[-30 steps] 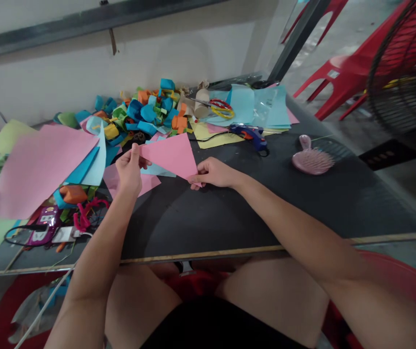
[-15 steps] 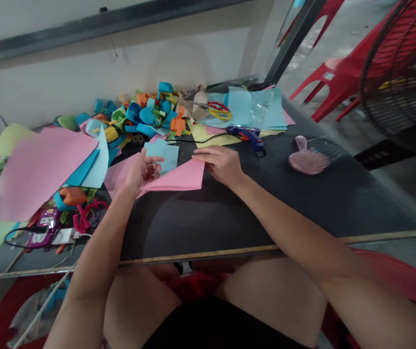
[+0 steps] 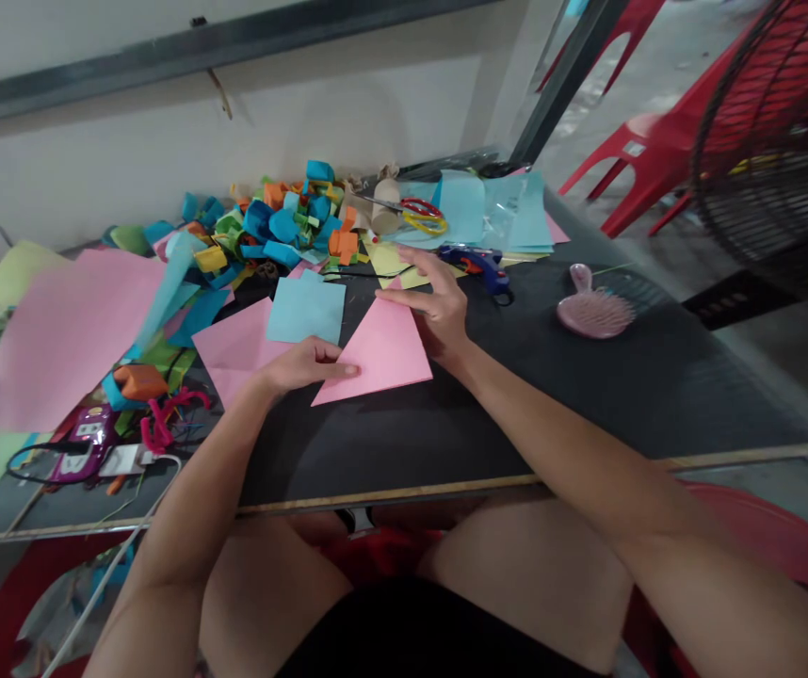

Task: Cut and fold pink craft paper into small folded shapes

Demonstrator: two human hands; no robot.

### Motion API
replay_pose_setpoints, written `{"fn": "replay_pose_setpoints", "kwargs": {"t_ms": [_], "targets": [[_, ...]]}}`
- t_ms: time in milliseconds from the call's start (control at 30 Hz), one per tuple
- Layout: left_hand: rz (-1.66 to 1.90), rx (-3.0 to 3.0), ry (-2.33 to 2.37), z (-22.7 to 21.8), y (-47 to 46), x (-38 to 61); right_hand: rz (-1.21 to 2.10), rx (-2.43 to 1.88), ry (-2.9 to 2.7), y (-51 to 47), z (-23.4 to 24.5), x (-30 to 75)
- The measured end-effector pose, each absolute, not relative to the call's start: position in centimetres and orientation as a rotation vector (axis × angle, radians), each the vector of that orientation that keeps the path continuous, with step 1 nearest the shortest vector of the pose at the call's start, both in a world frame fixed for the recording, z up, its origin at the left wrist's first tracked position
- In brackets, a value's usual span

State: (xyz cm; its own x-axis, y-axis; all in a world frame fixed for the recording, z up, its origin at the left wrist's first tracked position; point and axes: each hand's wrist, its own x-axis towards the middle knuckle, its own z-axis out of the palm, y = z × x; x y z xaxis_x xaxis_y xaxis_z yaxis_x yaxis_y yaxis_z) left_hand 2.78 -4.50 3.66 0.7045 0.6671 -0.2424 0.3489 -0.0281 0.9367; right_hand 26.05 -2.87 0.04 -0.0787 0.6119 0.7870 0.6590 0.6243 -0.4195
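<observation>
A folded piece of pink paper, roughly triangular, is tilted above the black table in front of me. My left hand pinches its left part, thumb on top and the other fingers beneath. At its upper right edge is my right hand, fingers spread and stretched out, the paper resting against the thumb side. Just behind my left hand lies a light blue paper sheet. Another pink sheet lies partly under it.
Colourful folded paper pieces are heaped along the wall. Scissors and a blue glue gun lie behind my right hand. A pink hairbrush sits at right. A large pink sheet and a purple device are at left. A fan stands beyond.
The folded pink paper has turned to show its broad face and come slightly nearer. My left hand has moved right and closed on it; my right hand's fingers have spread.
</observation>
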Motion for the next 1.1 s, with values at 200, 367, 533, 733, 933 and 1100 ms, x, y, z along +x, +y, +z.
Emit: {"fn": "replay_pose_setpoints", "kwargs": {"t_ms": [200, 367, 533, 733, 933, 1100], "targets": [[0.801, 1.481, 0.994, 2.3, -4.4, 3.5, 0.728, -1.0, -1.41, -2.3, -0.8, 25.1], [1.136, 1.502, 1.142, 1.3, -4.1, 4.1, 1.38, -0.915, -1.299, -3.5, -0.2, 23.3], [1.036, 1.654, 1.142, 1.7, -4.5, 4.4, 1.219, -1.008, -1.328, -4.7, 0.6, 22.2], [0.737, 1.775, 1.01, 2.6, -4.8, 4.2, 1.097, -1.084, -1.196, -4.1, 0.7, 23.0], [0.697, 1.814, 1.008, 2.4, -4.7, 4.1, 1.041, -1.077, -1.172, -3.9, 0.6, 23.3], [0.652, 1.79, 1.025, 2.6, -4.6, 3.9, 1.021, -1.1, -1.146, -3.7, 0.7, 23.5]]}}
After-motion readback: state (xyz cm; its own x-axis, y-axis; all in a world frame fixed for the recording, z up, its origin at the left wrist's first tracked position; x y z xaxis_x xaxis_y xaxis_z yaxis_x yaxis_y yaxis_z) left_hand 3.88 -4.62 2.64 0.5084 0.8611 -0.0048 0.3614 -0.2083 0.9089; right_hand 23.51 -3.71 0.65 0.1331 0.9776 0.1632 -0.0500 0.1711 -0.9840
